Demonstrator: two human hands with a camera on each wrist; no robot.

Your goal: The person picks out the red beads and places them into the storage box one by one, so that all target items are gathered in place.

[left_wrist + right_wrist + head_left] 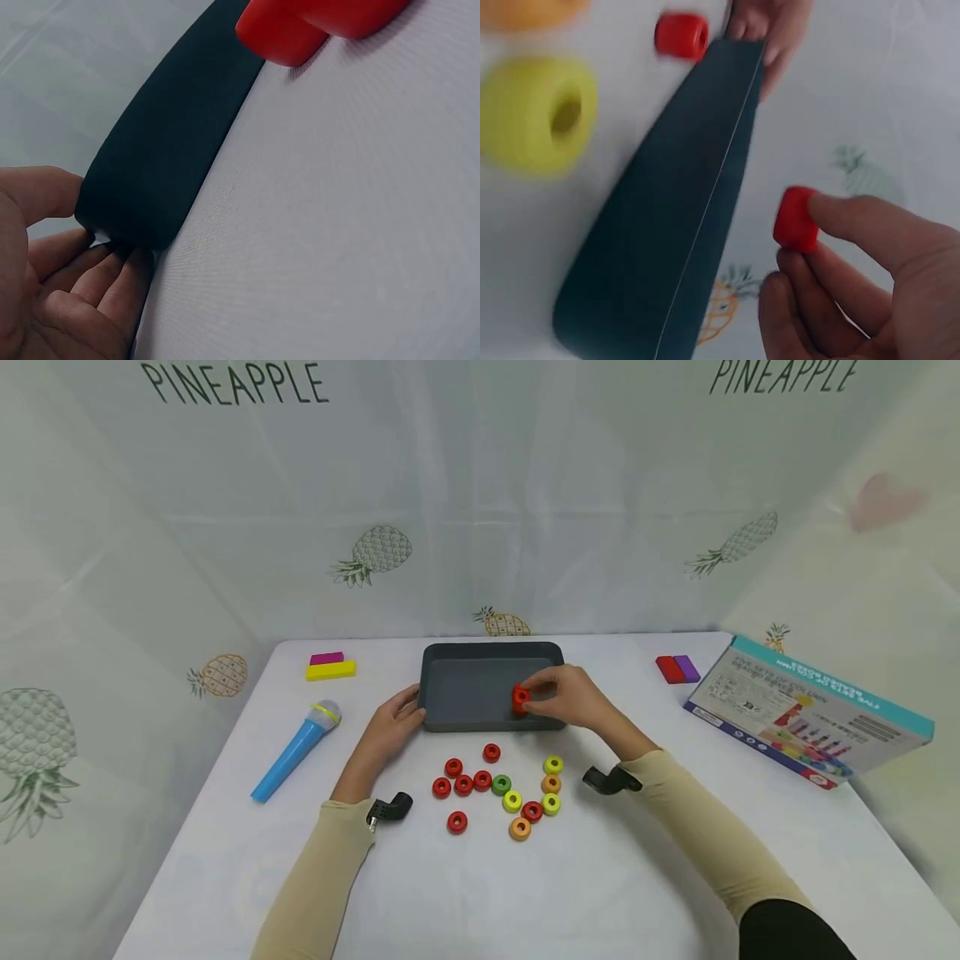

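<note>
1. Thirteen loose beads (482, 787) lie on the tabletop (450, 893) between you and the tray (491, 726): red, yellow, orange and one green, holes facing up as far as the head view shows. The wrist camera (609, 780) on your right arm hangs near the yellow and orange ones, so any swing of that arm is best kept wide.

2. Your left hand (390, 725) grips the tray at its near left corner, thumb at the rim, fingers bent in against the opposite edge. Light, steady pressure should be enough; pulling up could tip it.

3. The tray's long axis runs left to right across your front, one long side toward you.

4. Your right hand (573, 697) pinches a red bead (796, 219) between thumb and fingertips, parted only by the bead's width. The bead is over the near right part of the tray; you cannot tell how high.

5. That bead's hole seems to face back toward you. It is stubby, with no clear long axis. It would probably sit best turned hole-up, since on its side it could roll. Lower it close before letting go, spreading thumb and fingers evenly.
</note>
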